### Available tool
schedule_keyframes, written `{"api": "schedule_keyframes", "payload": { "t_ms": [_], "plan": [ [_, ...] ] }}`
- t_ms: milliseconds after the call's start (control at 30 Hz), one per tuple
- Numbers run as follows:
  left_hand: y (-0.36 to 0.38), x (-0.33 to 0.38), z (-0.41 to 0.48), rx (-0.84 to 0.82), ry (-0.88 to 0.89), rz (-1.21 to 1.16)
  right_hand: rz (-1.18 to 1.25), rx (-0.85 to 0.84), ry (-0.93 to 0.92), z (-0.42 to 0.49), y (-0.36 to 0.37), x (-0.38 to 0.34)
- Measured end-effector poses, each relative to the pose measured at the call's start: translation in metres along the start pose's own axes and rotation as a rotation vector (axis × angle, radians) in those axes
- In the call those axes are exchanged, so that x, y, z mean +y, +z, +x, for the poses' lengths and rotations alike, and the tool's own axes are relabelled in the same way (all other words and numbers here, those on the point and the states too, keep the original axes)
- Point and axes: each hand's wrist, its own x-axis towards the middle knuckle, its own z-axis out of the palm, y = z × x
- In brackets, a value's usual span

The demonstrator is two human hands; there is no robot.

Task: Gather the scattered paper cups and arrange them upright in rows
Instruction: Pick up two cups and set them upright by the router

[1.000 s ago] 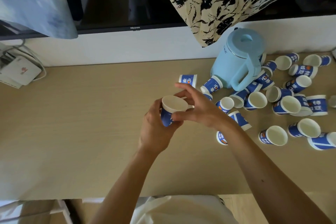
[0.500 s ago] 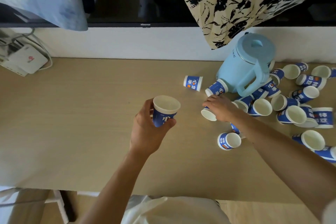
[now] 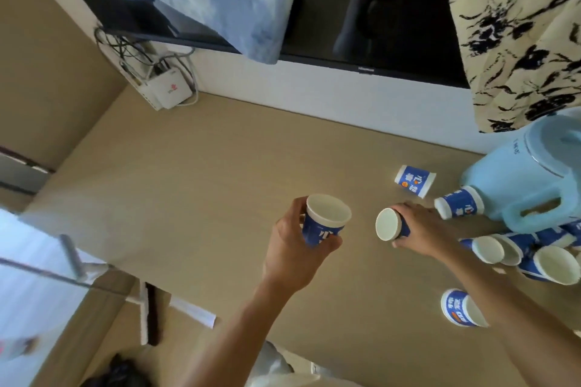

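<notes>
Broad wooden desk, light blue kettle at its right. Well left of the kettle, the left hand wraps an upright paper cup. Nearer the kettle, the right hand clutches a tipped cup. Scattered cups crowd the kettle's base, and a careless forearm could sweep them rolling!

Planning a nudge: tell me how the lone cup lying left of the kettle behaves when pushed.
The lone cup lies on its side, so it probably rolls, curving because it tapers. Thin paper: likely light and easily crushed.
</notes>
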Motion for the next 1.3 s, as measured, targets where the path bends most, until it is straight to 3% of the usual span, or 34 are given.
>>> {"api": "schedule_keyframes", "payload": {
  "t_ms": [167,367,833,1300],
  "plan": [
    [-0.036,-0.019,0.014,0.069,-0.036,-0.009,0.467,0.147,0.037,0.014,-0.011,-0.062],
    [-0.103,-0.06,0.051,0.198,-0.066,-0.017,0.857,0.172,0.082,0.037,-0.015,-0.136],
    [-0.242,-0.145,0.166,0.258,-0.075,-0.078,1.06,0.265,0.1,0.136,-0.023,-0.323],
    [-0.243,-0.203,0.304,0.185,0.065,-0.121,1.121,0.419,0.18,0.244,-0.021,-0.366]
  ]
}}
